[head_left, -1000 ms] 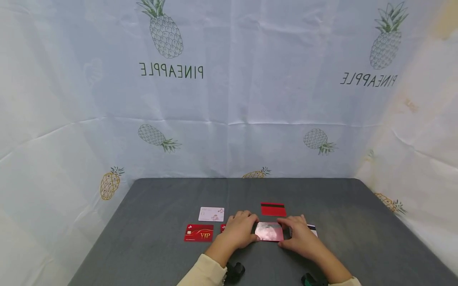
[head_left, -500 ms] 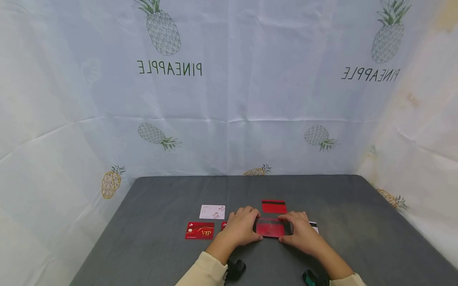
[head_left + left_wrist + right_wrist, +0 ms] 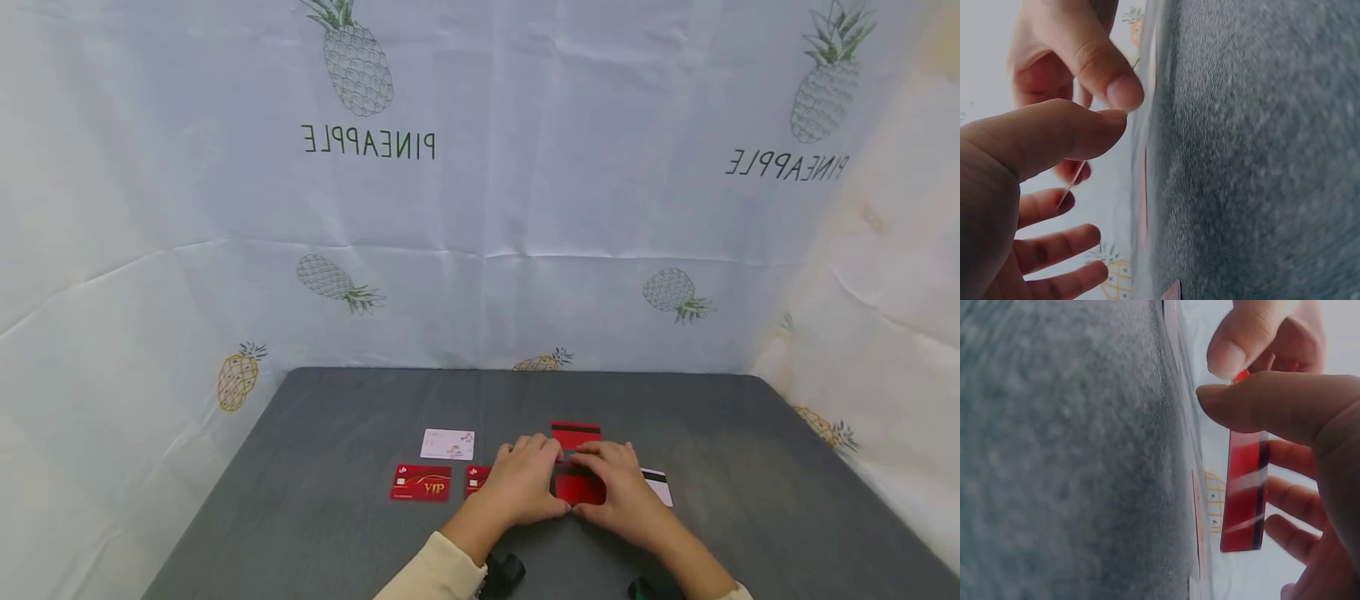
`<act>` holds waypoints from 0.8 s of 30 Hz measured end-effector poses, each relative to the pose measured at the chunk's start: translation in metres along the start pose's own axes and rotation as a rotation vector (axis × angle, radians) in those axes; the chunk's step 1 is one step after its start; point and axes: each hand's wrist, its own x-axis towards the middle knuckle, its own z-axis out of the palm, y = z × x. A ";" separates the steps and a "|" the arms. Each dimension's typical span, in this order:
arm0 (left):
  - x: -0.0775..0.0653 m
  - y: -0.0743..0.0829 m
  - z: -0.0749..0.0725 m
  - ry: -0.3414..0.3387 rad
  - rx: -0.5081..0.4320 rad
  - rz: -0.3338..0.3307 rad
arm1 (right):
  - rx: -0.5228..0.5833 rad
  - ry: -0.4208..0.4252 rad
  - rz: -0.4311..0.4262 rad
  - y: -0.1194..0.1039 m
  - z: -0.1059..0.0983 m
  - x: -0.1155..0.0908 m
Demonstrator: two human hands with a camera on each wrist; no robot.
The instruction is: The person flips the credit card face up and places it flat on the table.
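A red card with a dark stripe (image 3: 579, 487) is held up off the dark table between both hands. My left hand (image 3: 521, 487) pinches it from the left, thumb near its lower edge and fingers at the upper edge. From the other side my right hand (image 3: 624, 493) grips it the same way, and the two thumb tips almost meet. In the right wrist view the striped face of the red card (image 3: 1244, 500) shows beyond the right thumb. Edge-on, the card (image 3: 1071, 184) is only a thin line in the left wrist view.
Several cards lie on the dark table (image 3: 345, 533): a red VIP card (image 3: 421, 482), a partly hidden red card (image 3: 476, 478), a pale card (image 3: 447, 444), a red striped card (image 3: 576, 434) and a white striped card (image 3: 659, 485). A pineapple-print cloth (image 3: 480, 183) hangs behind.
Both hands have drawn closer together along the held card. Its bright glare has faded, leaving a dark red face with a stripe. The cards on the table have stayed put.
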 end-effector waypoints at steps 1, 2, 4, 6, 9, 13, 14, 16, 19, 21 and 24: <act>0.000 0.002 0.000 0.004 0.010 0.003 | -0.005 0.011 -0.016 -0.001 0.000 -0.001; 0.000 0.003 0.000 0.006 0.017 0.005 | -0.010 0.020 -0.032 -0.001 0.000 -0.001; 0.000 0.005 0.000 0.011 0.025 0.006 | -0.031 0.030 -0.054 -0.002 -0.001 -0.002; -0.001 0.006 -0.001 0.014 0.033 0.005 | -0.052 0.036 -0.070 -0.003 -0.001 -0.002; -0.001 0.006 -0.002 0.014 0.035 0.002 | -0.079 0.042 -0.069 -0.004 -0.002 -0.002; -0.001 0.005 0.000 0.017 0.017 -0.012 | -0.070 0.043 -0.040 -0.004 -0.004 -0.002; -0.001 0.005 0.000 0.018 0.012 -0.016 | -0.060 0.039 -0.031 -0.003 -0.004 -0.002; -0.001 0.003 0.000 0.014 -0.003 -0.024 | -0.034 0.030 -0.011 -0.002 -0.005 -0.002; -0.001 0.001 0.001 0.005 -0.020 -0.026 | 0.036 0.018 0.020 0.001 -0.006 -0.002; -0.002 0.000 0.001 -0.006 -0.032 -0.025 | 0.080 0.018 0.036 0.002 -0.006 -0.001; -0.001 -0.002 0.002 -0.017 -0.048 -0.024 | 0.132 0.029 0.038 0.003 -0.007 -0.001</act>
